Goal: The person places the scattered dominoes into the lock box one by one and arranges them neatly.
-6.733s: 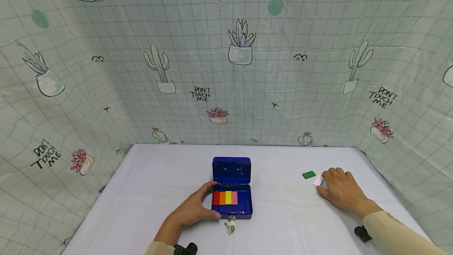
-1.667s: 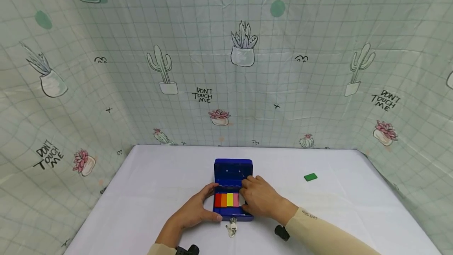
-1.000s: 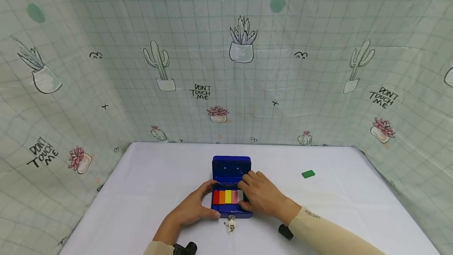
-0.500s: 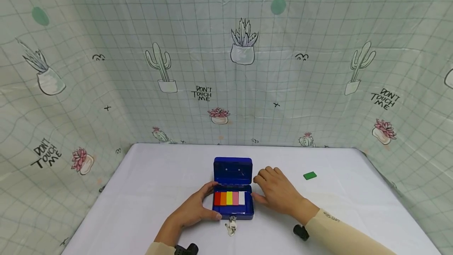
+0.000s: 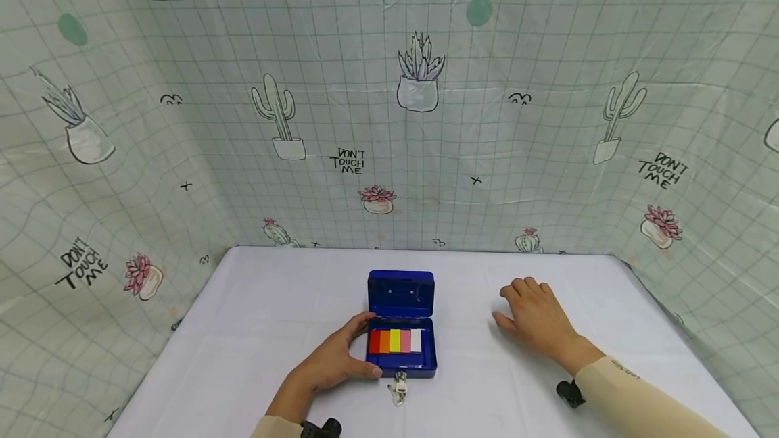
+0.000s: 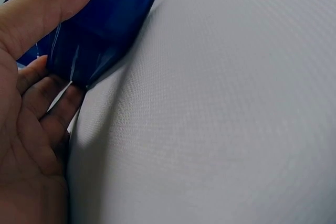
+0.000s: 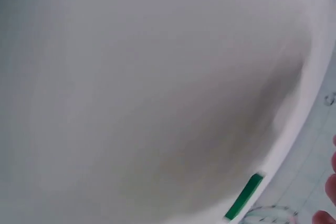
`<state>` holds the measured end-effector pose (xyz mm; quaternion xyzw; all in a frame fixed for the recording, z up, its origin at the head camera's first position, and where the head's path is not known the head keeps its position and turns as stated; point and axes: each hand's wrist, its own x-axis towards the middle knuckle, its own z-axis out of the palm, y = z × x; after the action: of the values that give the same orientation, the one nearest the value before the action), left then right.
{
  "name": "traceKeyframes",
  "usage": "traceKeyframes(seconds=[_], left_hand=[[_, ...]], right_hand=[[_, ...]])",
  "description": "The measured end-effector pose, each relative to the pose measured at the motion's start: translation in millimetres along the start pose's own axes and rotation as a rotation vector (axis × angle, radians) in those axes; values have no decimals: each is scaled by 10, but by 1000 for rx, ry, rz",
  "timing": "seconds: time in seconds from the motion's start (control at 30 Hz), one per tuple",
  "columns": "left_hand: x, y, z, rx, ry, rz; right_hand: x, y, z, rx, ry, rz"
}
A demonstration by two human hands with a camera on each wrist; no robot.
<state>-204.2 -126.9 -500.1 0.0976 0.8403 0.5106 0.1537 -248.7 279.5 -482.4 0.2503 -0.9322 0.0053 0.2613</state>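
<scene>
A small blue metal cash box [image 5: 402, 362] with its lid [image 5: 400, 293] raised stands on the white table. Inside it, red, orange, yellow [image 5: 395, 341], pink and white [image 5: 416, 341] blocks lie side by side in a row. My left hand [image 5: 331, 355] holds the box by its left side, thumb at the front corner and fingers toward the hinge; the left wrist view shows them against the blue wall [image 6: 105, 30]. To the right, my right hand [image 5: 538, 320] hovers over the table, fingers loosely bent and holding nothing. A green block [image 7: 244, 196] lies nearby, hidden behind this hand in the head view.
Keys [image 5: 398, 391] hang from the lock at the front of the box and lie on the tablecloth [image 5: 292, 289]. A curtain [image 5: 341, 86] printed with cacti encloses the table at the back and both sides.
My right hand brought the white block from the right into the box, beside the pink one, let go, and moved back right over the green block. My left hand stays at the box.
</scene>
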Motion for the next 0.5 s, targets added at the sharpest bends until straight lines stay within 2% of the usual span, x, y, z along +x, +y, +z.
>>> traceKeyframes(seconds=[0.13,0.37,0.5], left_hand=[[0,-5,-1,3,0,-2],[5,-12,0,5,0,-1],[3,-15,-5,0,0,1]], right_hand=[[-77,165,-3,-26,-48,48],[-170,401,6,-59,-207,175],[-191,490,11,-88,-246,192]])
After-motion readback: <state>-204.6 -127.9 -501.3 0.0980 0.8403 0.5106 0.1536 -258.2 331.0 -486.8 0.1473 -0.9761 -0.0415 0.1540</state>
